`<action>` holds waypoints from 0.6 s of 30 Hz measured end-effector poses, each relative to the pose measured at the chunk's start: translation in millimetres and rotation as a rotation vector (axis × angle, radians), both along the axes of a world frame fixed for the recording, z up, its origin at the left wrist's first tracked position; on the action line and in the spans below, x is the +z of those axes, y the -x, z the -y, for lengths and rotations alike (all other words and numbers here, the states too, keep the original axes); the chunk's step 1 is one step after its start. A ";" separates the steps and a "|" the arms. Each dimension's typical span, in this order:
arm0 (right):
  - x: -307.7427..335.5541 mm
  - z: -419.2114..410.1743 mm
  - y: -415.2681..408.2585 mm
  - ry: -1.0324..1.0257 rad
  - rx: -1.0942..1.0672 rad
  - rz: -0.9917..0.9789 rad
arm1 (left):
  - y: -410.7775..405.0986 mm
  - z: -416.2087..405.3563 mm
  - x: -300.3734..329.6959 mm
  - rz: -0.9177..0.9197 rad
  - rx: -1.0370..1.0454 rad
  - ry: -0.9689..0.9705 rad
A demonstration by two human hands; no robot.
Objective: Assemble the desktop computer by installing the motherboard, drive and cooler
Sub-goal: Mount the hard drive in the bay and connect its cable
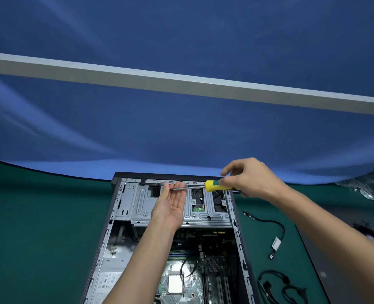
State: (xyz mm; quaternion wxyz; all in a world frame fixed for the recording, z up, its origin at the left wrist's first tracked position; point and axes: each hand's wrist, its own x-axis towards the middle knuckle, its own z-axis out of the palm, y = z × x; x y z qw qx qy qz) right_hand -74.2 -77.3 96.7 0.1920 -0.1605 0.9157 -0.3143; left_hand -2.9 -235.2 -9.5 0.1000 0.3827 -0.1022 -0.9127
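Observation:
An open computer case [120,207] lies on its side on the green table. Inside it sits the motherboard [195,270] with a bare silver CPU [175,284], and a drive [198,201] shows in the metal drive cage [142,202] at the far end. My right hand [250,179] grips the yellow and green handle of a screwdriver [212,185] held level above the cage. My left hand [170,205] is flat with the palm up, and the screwdriver's metal tip touches its fingertips.
A power supply [109,279] fills the case's near left corner. Loose black cables [273,238] and a cable bundle [284,288] lie on the table right of the case. A dark panel [335,270] lies further right. A blue cloth [181,128] hangs behind the table.

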 end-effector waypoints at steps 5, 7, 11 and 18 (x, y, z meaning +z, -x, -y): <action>-2.3 -9.2 -7.8 0.279 -0.165 -0.048 | 5.7 -15.0 0.8 0.066 0.062 -0.101; -9.7 -8.1 -16.0 0.290 -0.194 -0.108 | 7.7 -20.1 0.3 0.087 0.069 -0.140; -20.5 -14.0 -24.2 0.304 -0.206 -0.202 | 6.4 -30.3 -4.6 0.111 0.003 -0.141; -29.0 -24.5 -27.0 0.204 -0.175 -0.215 | -3.5 -34.5 -16.9 0.154 -0.161 -0.099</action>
